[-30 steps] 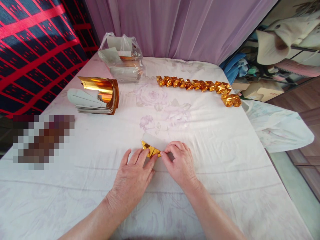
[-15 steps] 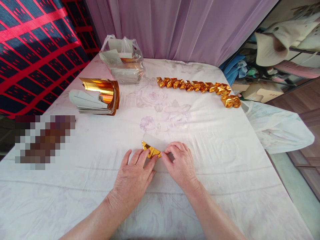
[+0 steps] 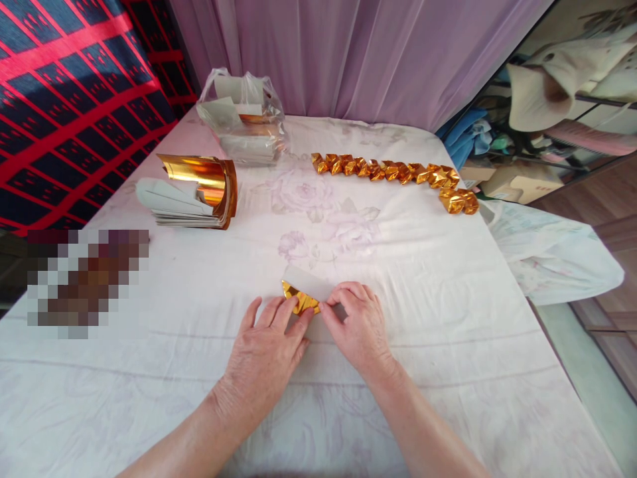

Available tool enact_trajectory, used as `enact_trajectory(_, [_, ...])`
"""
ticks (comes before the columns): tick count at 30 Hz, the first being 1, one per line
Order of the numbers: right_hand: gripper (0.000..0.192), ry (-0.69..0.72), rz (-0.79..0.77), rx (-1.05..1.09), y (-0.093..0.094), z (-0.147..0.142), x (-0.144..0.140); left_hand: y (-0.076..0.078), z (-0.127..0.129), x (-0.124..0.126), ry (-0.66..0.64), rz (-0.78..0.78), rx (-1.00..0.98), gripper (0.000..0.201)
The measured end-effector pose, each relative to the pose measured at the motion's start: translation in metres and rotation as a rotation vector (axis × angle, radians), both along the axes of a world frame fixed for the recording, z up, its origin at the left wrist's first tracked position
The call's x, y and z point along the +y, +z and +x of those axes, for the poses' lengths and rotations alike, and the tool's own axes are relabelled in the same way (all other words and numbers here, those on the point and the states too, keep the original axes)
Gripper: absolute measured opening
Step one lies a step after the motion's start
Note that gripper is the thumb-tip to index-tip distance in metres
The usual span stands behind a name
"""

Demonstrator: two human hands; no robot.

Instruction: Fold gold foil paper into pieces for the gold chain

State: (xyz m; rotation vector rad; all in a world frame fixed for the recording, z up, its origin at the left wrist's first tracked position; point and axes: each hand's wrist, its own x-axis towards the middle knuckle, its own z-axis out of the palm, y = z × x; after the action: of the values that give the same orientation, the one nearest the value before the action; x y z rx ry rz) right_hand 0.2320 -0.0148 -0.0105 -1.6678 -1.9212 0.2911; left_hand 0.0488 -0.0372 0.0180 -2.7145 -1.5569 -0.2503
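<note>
A small sheet of gold foil paper (image 3: 300,297), white on its back, lies partly folded on the white flowered cloth (image 3: 428,279). My left hand (image 3: 266,355) rests flat beside it, fingertips pressing its gold edge. My right hand (image 3: 359,325) pinches the paper's right part between thumb and fingers. Both hands meet over the sheet at the near middle of the table.
A stack of gold foil sheets (image 3: 192,192) curls up at the left. Behind it sits a clear plastic bag of more sheets (image 3: 242,116). A row of several folded gold pieces (image 3: 398,174) runs across the far right. A purple curtain hangs behind; shelves stand at the right.
</note>
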Motion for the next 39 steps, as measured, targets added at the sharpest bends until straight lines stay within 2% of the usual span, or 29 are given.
enact_trajectory(39, [0.01, 0.018, 0.006, -0.006, 0.0005, 0.001, -0.0001, -0.0006, 0.0012, 0.0063, -0.026, -0.022, -0.07, 0.041])
